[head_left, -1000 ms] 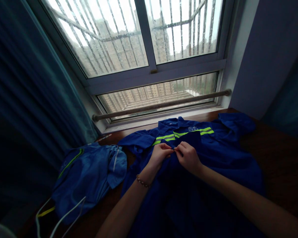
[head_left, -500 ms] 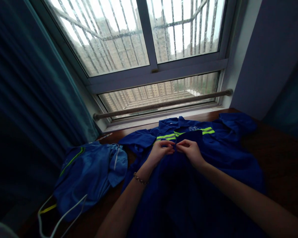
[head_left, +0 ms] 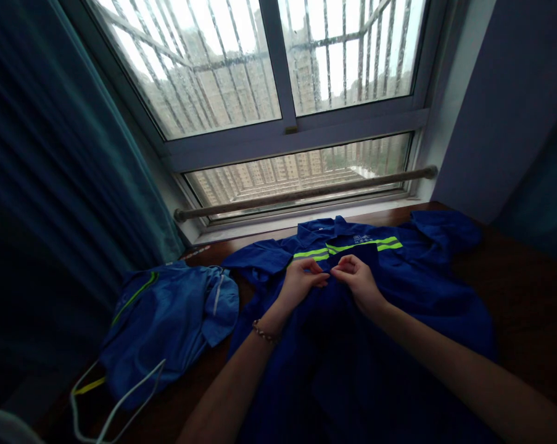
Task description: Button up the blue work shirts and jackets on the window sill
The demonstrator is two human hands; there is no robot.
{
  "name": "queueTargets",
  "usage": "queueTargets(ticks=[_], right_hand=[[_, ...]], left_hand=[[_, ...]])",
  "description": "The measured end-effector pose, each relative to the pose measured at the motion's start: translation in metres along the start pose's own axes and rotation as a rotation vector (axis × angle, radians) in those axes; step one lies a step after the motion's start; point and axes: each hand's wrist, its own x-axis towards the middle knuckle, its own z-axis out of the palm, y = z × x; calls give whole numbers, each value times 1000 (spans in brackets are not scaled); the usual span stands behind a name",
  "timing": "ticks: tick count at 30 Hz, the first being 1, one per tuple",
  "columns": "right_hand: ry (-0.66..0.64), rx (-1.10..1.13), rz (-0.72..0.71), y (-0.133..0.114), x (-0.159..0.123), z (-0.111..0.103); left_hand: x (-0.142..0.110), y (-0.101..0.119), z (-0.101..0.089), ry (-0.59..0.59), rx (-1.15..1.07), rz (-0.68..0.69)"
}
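A dark blue work jacket [head_left: 412, 290] with bright yellow-green reflective stripes lies spread on a dark wooden surface [head_left: 523, 302] below a window. My left hand [head_left: 301, 280] and my right hand [head_left: 359, 280] meet at the middle of its front, just under the stripes. Both hands are closed, pinching the two front edges of the fabric close together. A bead bracelet sits on my left wrist. What is between the fingertips is too small to make out.
A second, lighter blue garment [head_left: 167, 324] lies bunched at the left, with white cords trailing off it. A teal curtain [head_left: 60, 172] hangs at the left. A metal rail [head_left: 306, 192] runs along the barred window behind the jacket.
Both hands have slid a little up the jacket front toward the collar, still pinching the fabric edges together. The jacket itself has barely shifted.
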Motion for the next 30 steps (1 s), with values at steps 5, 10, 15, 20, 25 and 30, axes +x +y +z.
queueTargets(ticks=[5,10,15,20,25,30], right_hand=[[310,260,30,-13,20,-17],[330,328,-26,-31,33,-29],[262,305,-24,-35,24,-20],[220,244,-30,-38,16,-14],[180,176,-66,-38,14,-12],[250,-229,-229,-38,17,-17]], left_hand=[[6,15,-32,115,-84,-46],[18,15,-77,350,73,-46],[11,16,-62,472,672,89],[-7,10,-6,191,682,199],[-5,-9,17,-68,219,-160],[-1,-4,11,-47,-96,-287]])
